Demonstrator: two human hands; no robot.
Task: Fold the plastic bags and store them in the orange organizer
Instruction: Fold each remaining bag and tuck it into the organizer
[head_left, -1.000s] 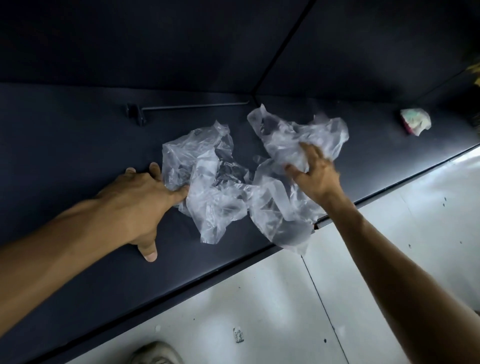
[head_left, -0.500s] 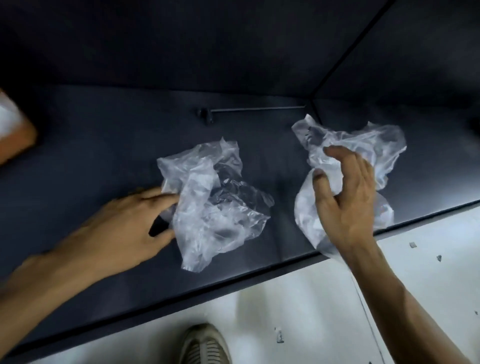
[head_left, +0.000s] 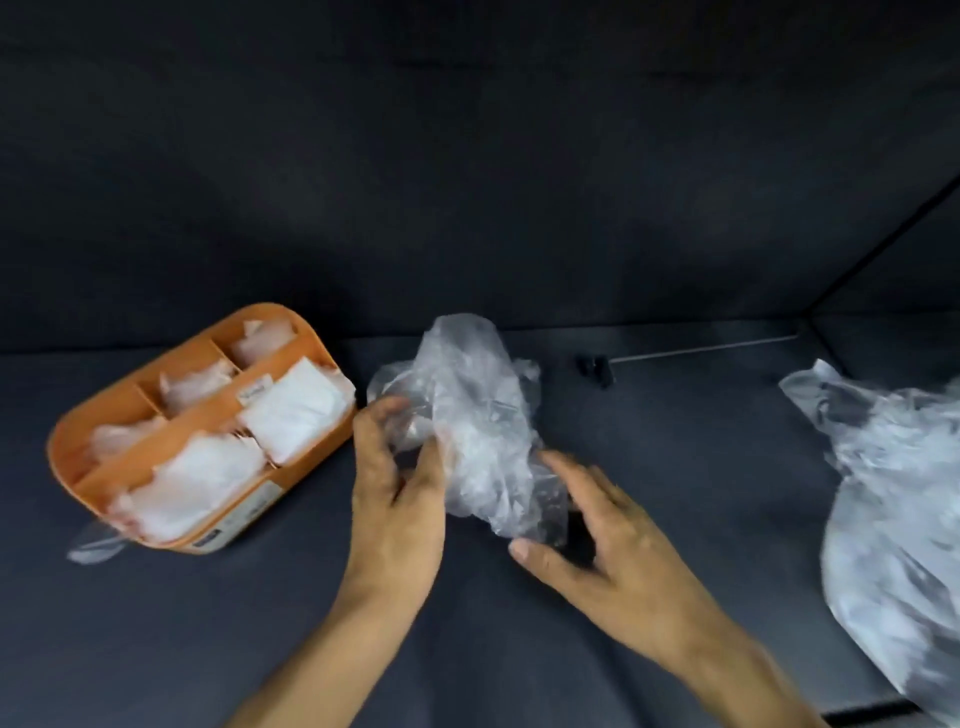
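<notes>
The left hand (head_left: 397, 486) has its fingers and thumb curled round the near left side of a crumpled clear plastic bag (head_left: 478, 415), pinching a bunch of the film so that the bag stands up off the dark bench (head_left: 675, 467) in a loose, puffy heap. The right hand (head_left: 597, 535) sits just to the right and a little nearer, its fingers only loosely bent, the fingertips against the bag's lower edge and the thumb spread out below; whether it truly grips the film there or only steadies it, I cannot tell. The bag looks almost weightless, thin, soft and slippery, with no shape of its own, so I judge it wants taking by an edge or corner and smoothing flat before any crease will stay. Out to the left of the left hand, close by, stands the orange organizer (head_left: 104, 431), its compartments already stocked with pale folded bags. Well off to the right of the right hand, a second crumpled bag (head_left: 893, 499) lies sprawled towards the bench's edge, not yet folded.
</notes>
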